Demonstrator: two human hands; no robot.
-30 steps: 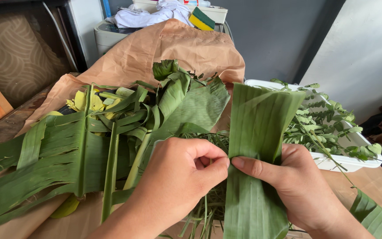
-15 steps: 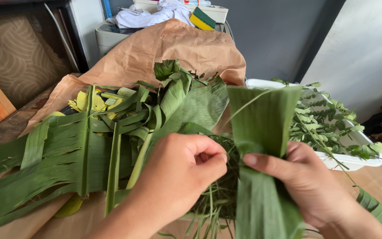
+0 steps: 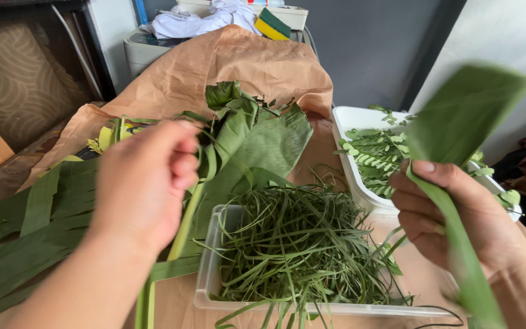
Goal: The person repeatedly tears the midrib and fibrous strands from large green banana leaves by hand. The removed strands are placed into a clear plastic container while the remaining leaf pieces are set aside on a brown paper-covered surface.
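Banana leaf strip (image 3: 458, 134): long, smooth, mid-green, broad and blurred at its upper end, narrowing to a folded band below. Held up to the right of the clear plastic tray (image 3: 208, 274), above the white tub (image 3: 351, 122) of small-leaved sprigs. Right hand (image 3: 458, 219): fingers clasped around the strip. Left hand (image 3: 144, 183): raised left of the tray, fingers curled loosely, nothing visibly in it. Tray contents: thin green grass-like blades (image 3: 299, 244). Left of tray: torn banana leaves (image 3: 56, 213) on brown paper (image 3: 245, 61).

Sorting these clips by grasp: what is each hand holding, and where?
Right hand grips a banana leaf strip around its middle. Left hand: closed, contents cannot be told.
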